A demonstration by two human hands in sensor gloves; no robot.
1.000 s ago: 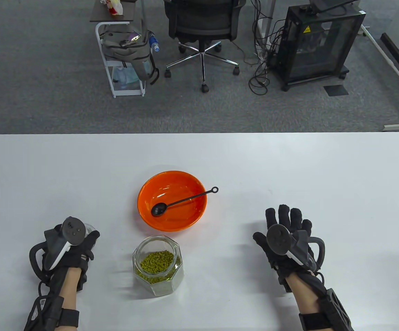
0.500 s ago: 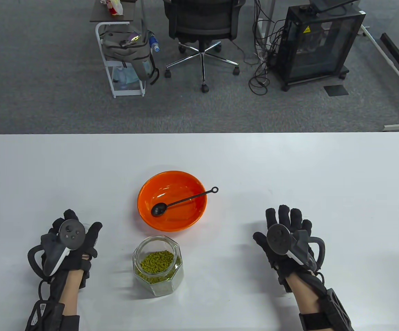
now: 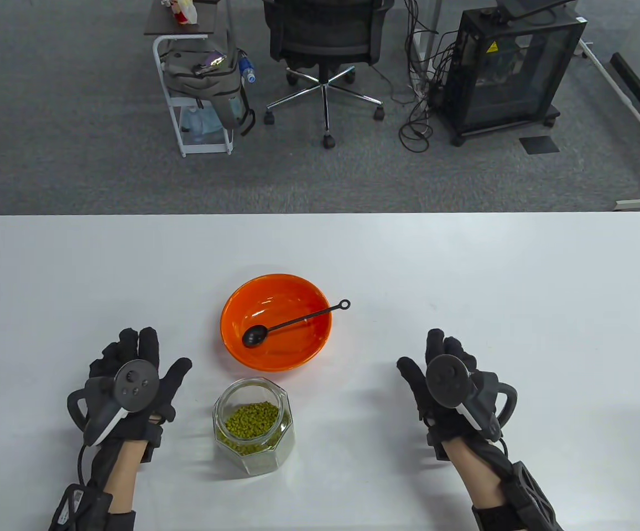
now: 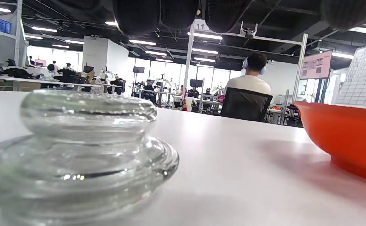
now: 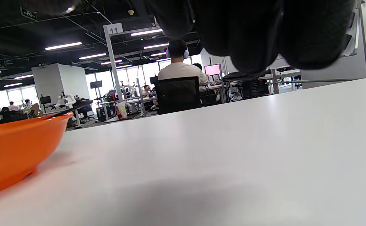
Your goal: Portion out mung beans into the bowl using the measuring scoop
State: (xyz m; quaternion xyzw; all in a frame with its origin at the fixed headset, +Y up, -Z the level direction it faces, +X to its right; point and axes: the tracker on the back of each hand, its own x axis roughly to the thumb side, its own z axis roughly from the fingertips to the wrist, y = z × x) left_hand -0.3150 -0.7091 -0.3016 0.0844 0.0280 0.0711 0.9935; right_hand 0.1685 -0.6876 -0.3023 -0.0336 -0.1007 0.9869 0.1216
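While both hands hold nothing, the scoop (image 3: 289, 323) lies in the bowl (image 3: 231, 310).

Nearest on the worktop (image 3: 519, 276), the left hand (image 3: 137, 381) and right hand (image 3: 449, 381) hover with fingers loosely spread, either side of an open glass jar (image 3: 253, 425) of mung beans (image 3: 250, 419). The left wrist view shows a glass lid (image 4: 76, 150) lying on the worktop close under that hand. Just beyond the jar stands the orange bowl, the black scoop's head inside it and its handle resting over the right rim. Farther off, an office chair (image 3: 325, 38) stands on the floor.
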